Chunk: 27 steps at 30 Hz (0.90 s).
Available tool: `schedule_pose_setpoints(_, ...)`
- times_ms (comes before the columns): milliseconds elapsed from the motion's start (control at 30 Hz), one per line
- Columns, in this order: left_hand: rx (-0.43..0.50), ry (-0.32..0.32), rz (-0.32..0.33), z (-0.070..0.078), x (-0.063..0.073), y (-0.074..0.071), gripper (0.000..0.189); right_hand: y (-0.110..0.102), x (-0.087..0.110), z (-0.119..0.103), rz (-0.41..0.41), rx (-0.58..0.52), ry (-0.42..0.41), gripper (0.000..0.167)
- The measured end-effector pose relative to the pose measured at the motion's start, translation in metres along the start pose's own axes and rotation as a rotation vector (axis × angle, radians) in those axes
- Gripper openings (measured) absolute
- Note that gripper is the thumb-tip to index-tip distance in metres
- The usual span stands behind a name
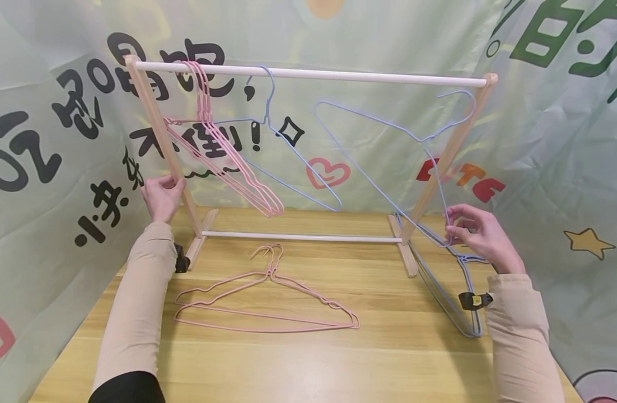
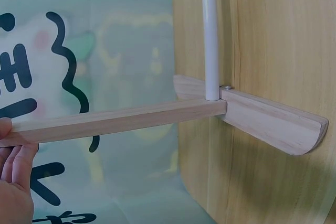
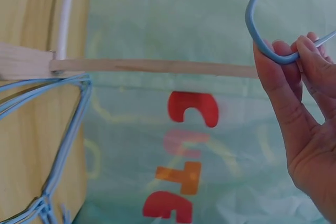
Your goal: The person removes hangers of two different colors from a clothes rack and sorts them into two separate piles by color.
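My left hand (image 1: 163, 197) grips the left wooden post (image 2: 121, 124) of a small clothes rack partway up. At the right, my right hand (image 1: 477, 232) pinches one lower corner of a blue wire hanger (image 1: 374, 179), fingertips and thumb on the wire (image 3: 286, 59). That hanger is tilted in the air, its hook up near the right post (image 1: 452, 145). On the white top rail (image 1: 364, 76), several pink hangers (image 1: 238, 157) hang bunched at the left. A single blue hanger (image 1: 303, 157) hangs beside them.
Pink hangers (image 1: 268, 330) lie on the wooden table (image 1: 308, 369) in front of the rack. Several blue hangers (image 1: 442, 296) lie by the rack's right foot (image 1: 406, 254). A white lower bar (image 1: 298, 237) joins the feet. Printed cloth (image 1: 565, 184) surrounds the table.
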State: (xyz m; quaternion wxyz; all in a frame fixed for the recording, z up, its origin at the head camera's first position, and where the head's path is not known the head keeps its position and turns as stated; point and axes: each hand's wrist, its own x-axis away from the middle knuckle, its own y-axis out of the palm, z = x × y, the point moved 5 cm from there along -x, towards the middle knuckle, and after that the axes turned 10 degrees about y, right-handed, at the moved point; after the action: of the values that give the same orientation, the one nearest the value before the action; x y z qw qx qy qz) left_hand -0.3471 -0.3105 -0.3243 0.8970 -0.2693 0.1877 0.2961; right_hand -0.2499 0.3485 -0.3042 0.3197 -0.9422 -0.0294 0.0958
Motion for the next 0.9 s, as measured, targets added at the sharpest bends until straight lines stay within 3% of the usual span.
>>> schedule_pose_setpoints(467,-0.004,-0.004,-0.005,0.0,0.0,-0.001,0.032,0.002,0.027,0.041,0.017,-0.079,-0.019,0.031)
schedule_pose_setpoints(633,-0.008,-0.009,-0.003,0.0,0.001,0.0,0.032,0.002,0.039,0.054,0.018,-0.194,-0.026,0.025)
schedule_pose_setpoints(900,-0.01,0.005,0.006,0.001,0.001,0.001,0.031,0.004,0.059,0.078,0.031,-0.419,-0.03,0.03)
